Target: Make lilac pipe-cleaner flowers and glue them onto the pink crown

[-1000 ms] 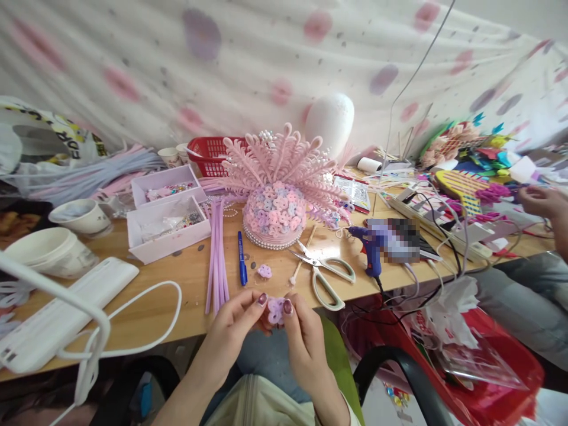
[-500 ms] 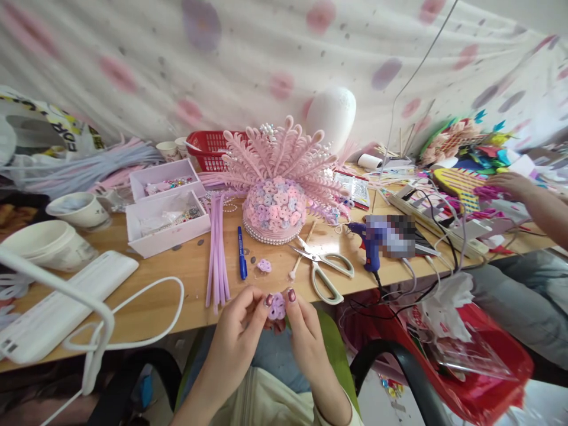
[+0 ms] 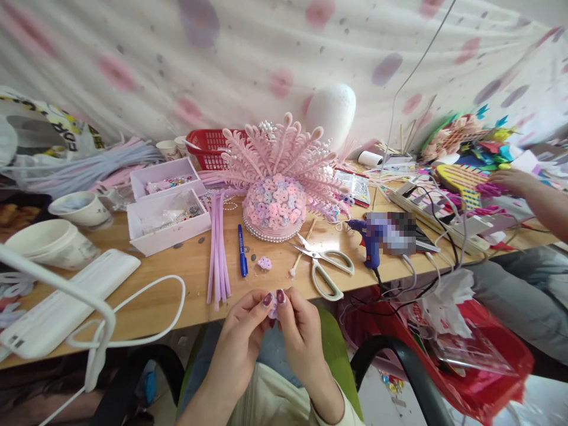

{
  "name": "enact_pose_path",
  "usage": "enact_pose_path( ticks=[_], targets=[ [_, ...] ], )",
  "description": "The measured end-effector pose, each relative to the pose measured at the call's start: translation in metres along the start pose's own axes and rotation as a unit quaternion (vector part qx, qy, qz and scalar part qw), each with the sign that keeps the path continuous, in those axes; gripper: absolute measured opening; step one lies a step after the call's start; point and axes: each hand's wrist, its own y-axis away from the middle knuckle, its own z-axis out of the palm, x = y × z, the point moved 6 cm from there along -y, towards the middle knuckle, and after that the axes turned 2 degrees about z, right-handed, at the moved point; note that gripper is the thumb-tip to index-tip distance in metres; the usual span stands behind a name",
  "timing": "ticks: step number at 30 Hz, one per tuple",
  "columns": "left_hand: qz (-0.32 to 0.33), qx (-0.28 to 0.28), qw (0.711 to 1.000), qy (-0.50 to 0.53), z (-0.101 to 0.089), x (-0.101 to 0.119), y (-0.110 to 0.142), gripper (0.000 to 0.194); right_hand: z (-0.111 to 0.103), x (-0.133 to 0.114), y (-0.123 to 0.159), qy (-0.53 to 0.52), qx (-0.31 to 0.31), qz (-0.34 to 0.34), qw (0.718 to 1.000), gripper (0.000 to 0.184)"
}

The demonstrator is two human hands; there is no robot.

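Left of the lilac stems point(image 3: 217, 254) lies open counter point(image 3: 186, 260), hemmed near by white cable point(image 3: 106, 331) and far by the white box point(image 3: 171, 236). Beyond the hands point(image 3: 244, 331) point(image 3: 300, 325), between blue pen point(image 3: 242, 251) and scissors point(image 3: 316, 256), a small flower point(image 3: 264, 262) and stick point(image 3: 297, 260) narrow the way; the flowered dome point(image 3: 275, 201) closes its far end.

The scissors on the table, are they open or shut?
Open: the scissors lie with their handles spread apart and blade tips separated.
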Motion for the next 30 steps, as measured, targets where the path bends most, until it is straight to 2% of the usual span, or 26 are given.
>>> enact_pose_path(
  ticks=[5,11,15,30],
  targets=[
    [-0.017,-0.025,0.998,0.054,0.005,-0.004,0.0,0.022,-0.002,0.002,0.0,-0.012,0.019,0.011,1.0,0.038],
    [-0.058,-0.011,0.992,0.113,0.005,-0.012,-0.004,0.026,-0.003,-0.001,-0.003,-0.009,-0.035,-0.013,0.999,0.038],
    [-0.077,0.006,0.991,0.111,0.004,-0.014,-0.004,0.031,-0.004,-0.002,-0.002,0.019,-0.038,-0.018,0.999,0.037],
    [-0.093,-0.005,0.989,0.111,0.005,-0.013,-0.004,0.032,-0.001,-0.001,-0.004,0.019,-0.031,-0.005,0.999,0.037]
  ],
)
